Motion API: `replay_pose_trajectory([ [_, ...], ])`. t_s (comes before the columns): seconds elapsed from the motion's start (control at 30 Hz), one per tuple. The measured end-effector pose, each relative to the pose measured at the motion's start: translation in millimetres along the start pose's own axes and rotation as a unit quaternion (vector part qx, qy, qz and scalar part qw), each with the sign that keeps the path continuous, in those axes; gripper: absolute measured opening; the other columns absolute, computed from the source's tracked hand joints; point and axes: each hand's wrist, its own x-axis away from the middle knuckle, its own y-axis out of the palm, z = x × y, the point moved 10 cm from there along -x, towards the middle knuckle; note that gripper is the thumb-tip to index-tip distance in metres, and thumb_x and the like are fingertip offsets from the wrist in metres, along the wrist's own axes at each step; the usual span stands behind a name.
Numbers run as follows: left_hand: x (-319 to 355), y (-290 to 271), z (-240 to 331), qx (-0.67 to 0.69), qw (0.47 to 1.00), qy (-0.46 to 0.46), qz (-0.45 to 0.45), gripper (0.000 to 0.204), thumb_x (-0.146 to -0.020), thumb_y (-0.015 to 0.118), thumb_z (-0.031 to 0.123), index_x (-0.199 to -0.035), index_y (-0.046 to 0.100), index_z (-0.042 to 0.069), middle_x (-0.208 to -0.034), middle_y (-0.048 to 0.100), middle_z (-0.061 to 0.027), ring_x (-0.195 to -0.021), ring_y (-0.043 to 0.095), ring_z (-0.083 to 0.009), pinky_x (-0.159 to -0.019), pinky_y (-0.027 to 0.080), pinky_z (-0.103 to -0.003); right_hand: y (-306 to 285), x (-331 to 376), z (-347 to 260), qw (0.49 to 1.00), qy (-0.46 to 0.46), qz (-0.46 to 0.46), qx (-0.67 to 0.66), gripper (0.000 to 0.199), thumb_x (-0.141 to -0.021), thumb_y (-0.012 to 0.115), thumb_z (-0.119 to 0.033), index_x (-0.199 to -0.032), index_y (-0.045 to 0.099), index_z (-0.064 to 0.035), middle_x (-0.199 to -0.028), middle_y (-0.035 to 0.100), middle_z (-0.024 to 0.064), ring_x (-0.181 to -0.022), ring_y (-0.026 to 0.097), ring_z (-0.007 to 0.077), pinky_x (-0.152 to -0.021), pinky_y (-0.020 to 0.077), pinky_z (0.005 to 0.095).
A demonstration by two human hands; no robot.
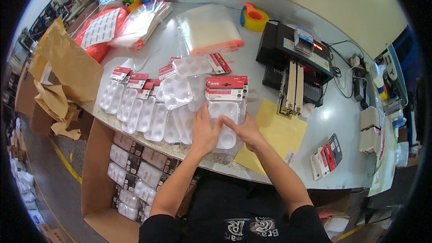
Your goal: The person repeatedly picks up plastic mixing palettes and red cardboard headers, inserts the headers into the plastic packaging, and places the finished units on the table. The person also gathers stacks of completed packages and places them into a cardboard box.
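Observation:
Between both hands is a stack of white plastic paint palettes (226,140) with round wells, in clear bags topped by red and white header cards (224,85). My left hand (205,131) closes on the stack's left side. Against its right side, my right hand (247,132) is closed too, thumb over the top palette. The thumbs meet near the middle, and fingers beneath are hidden. Left of my hands, more bagged palettes (176,91) lie in an overlapping pile, with a row of them (130,108) along the table's front edge.
An open carton (96,171) below holds several palette packs. A yellow envelope (274,130) lies by my right forearm, beside a black machine (297,54). Header cards (327,156) lie at right. Clear bags (207,27) and a tape roll (253,19) are at the back.

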Motion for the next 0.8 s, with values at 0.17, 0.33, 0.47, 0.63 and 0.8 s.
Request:
replay_pose_trajectory([
  [0.17,13.8,-5.8,-14.3,0.192,0.981,-0.034,0.023,0.077,-0.088,0.057,0.041,-0.136,0.028,-0.011,-0.135,0.038,-0.0295,-0.125,0.039,-0.0408,-0.107,0.027,-0.043,10.4,4.1,15.3,0.988,0.106,-0.024,-0.114,0.068,-0.073,0.080,-0.029,-0.125,0.048,0.0027,-0.114,0.061,0.0123,-0.103,0.059,0.0220,-0.089,0.0476,0.0341],
  [0.33,37.4,-15.5,21.3,0.199,0.978,0.053,0.027,0.082,-0.089,0.057,0.040,-0.139,0.019,-0.012,-0.145,0.021,-0.0283,-0.133,0.027,-0.0396,-0.111,0.020,-0.040,-3.7,30.7,-3.4,0.996,0.014,-0.058,-0.071,0.070,-0.064,0.083,-0.022,-0.123,0.052,0.0011,-0.115,0.060,0.0118,-0.105,0.058,0.0220,-0.091,0.0473,0.0357],
  [0.47,38.6,-19.7,71.1,0.279,0.943,0.161,-0.084,0.077,-0.090,0.055,0.038,-0.139,0.022,-0.011,-0.146,0.022,-0.0283,-0.134,0.025,-0.0404,-0.111,0.021,-0.040,-19.7,55.1,-2.1,0.989,-0.016,-0.053,-0.139,0.070,-0.063,0.079,-0.016,-0.124,0.049,0.0009,-0.114,0.060,0.0117,-0.104,0.059,0.0233,-0.092,0.0472,0.0359],
  [0.63,-89.0,-58.3,27.9,-0.094,0.985,0.142,0.014,0.066,-0.085,0.064,0.032,-0.135,0.037,-0.004,-0.137,0.044,-0.0206,-0.129,0.038,-0.0366,-0.106,0.033,-0.040,-25.2,55.8,26.1,0.974,0.038,-0.014,-0.222,0.074,-0.063,0.077,-0.014,-0.127,0.045,0.0010,-0.114,0.058,0.0125,-0.104,0.059,0.0252,-0.093,0.0468,0.0382],
  [0.8,-188.6,-24.0,-20.9,-0.377,0.919,0.077,-0.084,0.096,-0.061,0.080,0.050,-0.126,0.041,-0.009,-0.118,0.056,-0.0221,-0.116,0.050,-0.0382,-0.103,0.033,-0.047,-20.2,55.0,34.8,0.970,0.040,-0.033,-0.236,0.076,-0.062,0.078,-0.012,-0.128,0.043,0.0013,-0.116,0.057,0.0130,-0.107,0.057,0.0253,-0.093,0.0466,0.0388],
])
